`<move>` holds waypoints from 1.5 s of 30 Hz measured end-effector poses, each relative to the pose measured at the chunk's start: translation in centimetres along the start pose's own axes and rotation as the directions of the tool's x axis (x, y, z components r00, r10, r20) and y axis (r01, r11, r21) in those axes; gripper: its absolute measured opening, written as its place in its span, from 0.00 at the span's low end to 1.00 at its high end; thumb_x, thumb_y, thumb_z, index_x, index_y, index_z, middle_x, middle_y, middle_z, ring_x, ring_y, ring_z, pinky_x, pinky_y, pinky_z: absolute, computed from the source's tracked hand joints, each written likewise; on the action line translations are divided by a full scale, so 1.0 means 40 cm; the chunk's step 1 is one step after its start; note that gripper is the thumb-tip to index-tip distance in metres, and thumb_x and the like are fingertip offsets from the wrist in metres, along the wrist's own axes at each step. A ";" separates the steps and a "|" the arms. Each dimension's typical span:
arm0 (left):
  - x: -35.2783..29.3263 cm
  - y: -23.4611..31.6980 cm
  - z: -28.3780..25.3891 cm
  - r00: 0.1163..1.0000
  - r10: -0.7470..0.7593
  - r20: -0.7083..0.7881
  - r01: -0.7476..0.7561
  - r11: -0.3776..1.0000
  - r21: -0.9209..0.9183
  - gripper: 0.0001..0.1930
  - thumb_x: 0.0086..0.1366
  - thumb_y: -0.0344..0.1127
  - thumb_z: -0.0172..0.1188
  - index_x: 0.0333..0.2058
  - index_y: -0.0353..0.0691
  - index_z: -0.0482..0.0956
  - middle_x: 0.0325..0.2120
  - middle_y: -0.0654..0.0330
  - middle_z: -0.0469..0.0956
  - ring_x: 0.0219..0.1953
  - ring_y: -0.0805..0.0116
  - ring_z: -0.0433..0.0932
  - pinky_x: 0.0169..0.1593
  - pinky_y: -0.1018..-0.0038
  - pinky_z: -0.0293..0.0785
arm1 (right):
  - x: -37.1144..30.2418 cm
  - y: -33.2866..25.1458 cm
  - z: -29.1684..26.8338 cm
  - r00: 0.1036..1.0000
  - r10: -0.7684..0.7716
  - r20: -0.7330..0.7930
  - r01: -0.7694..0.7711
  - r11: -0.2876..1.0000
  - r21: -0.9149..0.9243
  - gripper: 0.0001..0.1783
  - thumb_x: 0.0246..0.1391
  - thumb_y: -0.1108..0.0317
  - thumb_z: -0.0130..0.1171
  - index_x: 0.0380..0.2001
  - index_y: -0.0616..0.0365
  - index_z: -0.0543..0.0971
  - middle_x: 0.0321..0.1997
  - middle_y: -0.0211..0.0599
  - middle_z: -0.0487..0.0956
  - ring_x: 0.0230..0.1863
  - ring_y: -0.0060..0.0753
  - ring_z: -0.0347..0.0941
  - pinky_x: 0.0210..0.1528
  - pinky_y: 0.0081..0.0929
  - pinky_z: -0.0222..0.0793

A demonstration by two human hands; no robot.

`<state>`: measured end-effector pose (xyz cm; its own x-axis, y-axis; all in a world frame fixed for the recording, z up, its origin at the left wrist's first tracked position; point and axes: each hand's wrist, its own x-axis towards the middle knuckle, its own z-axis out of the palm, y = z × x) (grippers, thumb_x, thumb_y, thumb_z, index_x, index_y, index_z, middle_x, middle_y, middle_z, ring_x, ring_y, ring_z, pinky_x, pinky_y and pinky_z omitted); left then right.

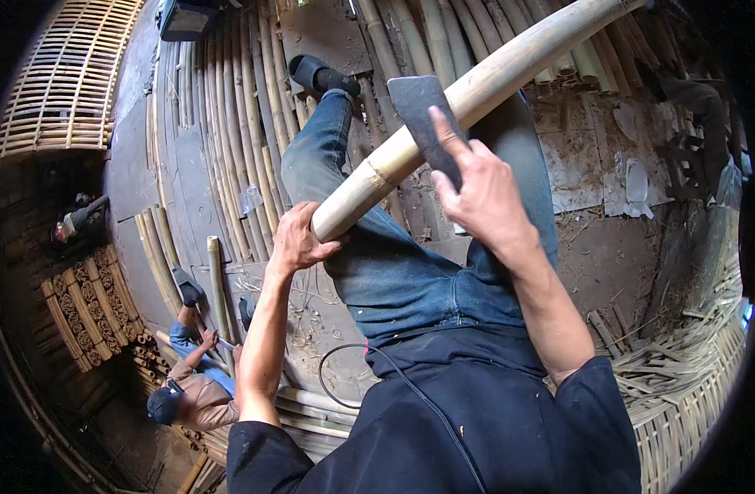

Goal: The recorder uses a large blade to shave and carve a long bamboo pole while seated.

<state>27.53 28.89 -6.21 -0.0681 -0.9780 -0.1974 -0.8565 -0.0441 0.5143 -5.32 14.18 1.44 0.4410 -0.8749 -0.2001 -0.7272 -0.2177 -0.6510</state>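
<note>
A thick pale bamboo pole (517,74) slants across above my legs, from near my left thigh up to the far right. My left hand (297,240) is closed round its near end, the thumb over the cut edge. In my right hand (489,193) is a dark cleaver (423,115) with a broad, square-ended blade. The index finger stretches along the blade while the other fingers fold around the grip, which the hand mostly hides. The blade lies over the pole's upper surface, just beyond a ring-shaped node; whether it touches cannot be made out.
Many bamboo poles (242,123) lie on the floor ahead. Another person (198,403) works at the lower left. Bundled bamboo pieces (89,313) are stacked at left, below a slatted bamboo rack (65,74). A woven basket (690,428) with split strips stands at right. A cable (410,379) crosses my shirt.
</note>
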 end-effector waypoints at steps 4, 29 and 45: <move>-0.001 -0.010 0.010 1.000 -0.011 0.028 0.011 1.000 -0.014 0.36 0.44 0.48 0.82 0.49 0.32 0.82 0.43 0.43 0.83 0.48 0.39 0.83 0.55 0.51 0.79 | -0.027 -0.036 0.068 1.000 -0.002 0.009 0.003 0.993 -0.117 0.46 0.64 0.61 0.67 0.82 0.27 0.60 0.58 0.59 0.74 0.47 0.65 0.85 0.51 0.50 0.86; 0.032 0.012 -0.015 0.997 -0.014 0.080 0.018 0.999 -0.049 0.35 0.42 0.48 0.81 0.45 0.30 0.83 0.40 0.40 0.83 0.44 0.35 0.83 0.50 0.51 0.79 | 0.014 0.023 0.023 0.950 0.038 -0.308 0.039 0.969 0.242 0.21 0.61 0.57 0.74 0.51 0.58 0.87 0.28 0.40 0.89 0.23 0.37 0.86 0.27 0.36 0.81; 0.066 -0.005 -0.049 0.988 0.082 0.127 -0.055 0.977 -0.204 0.32 0.43 0.45 0.81 0.44 0.30 0.83 0.34 0.39 0.84 0.40 0.39 0.87 0.44 0.56 0.81 | -0.021 -0.031 0.186 0.966 -0.173 -0.192 0.214 0.951 0.222 0.15 0.59 0.59 0.76 0.36 0.59 0.83 0.24 0.46 0.86 0.20 0.42 0.83 0.26 0.43 0.80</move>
<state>28.54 25.93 -5.19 -0.2025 -0.9443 -0.2593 -0.7290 -0.0314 0.6838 -0.87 18.40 -3.05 0.4508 -0.8906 0.0598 -0.4808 -0.2987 -0.8244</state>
